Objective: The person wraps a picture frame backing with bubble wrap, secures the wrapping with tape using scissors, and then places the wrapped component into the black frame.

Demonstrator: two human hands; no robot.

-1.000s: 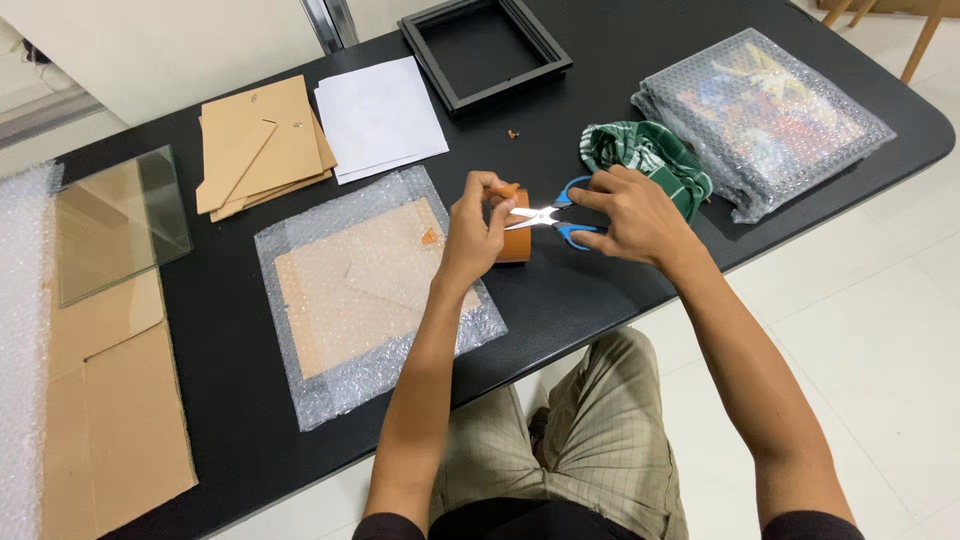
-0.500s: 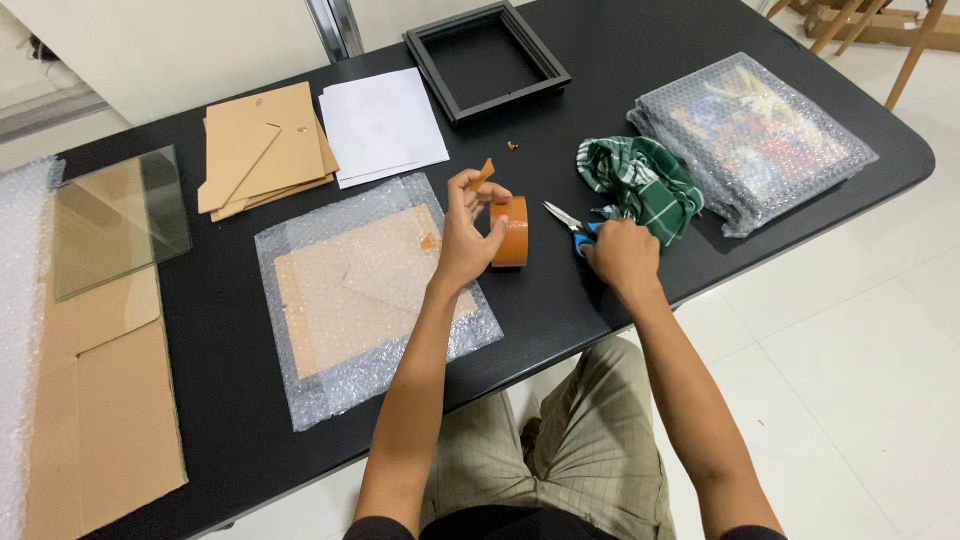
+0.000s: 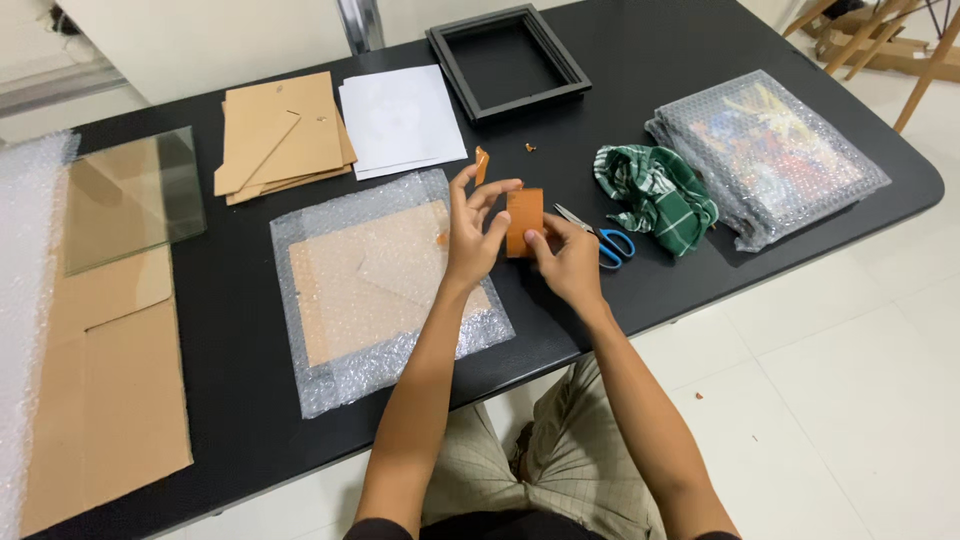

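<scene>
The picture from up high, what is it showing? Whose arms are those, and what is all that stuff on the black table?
The camera sits on a person's head and looks down, so the two arms are that person's own. The left hand pinches a small strip of brown tape in its fingers. The right hand holds a brown tape roll. Blue-handled scissors lie on the black table beside that hand, next to a green checked cloth. In front sits a brown board wrapped in bubble wrap. Farther back are a black picture frame, white paper and cardboard pieces. A glass pane lies at the left, a bubble-wrapped colourful picture at the right.
</scene>
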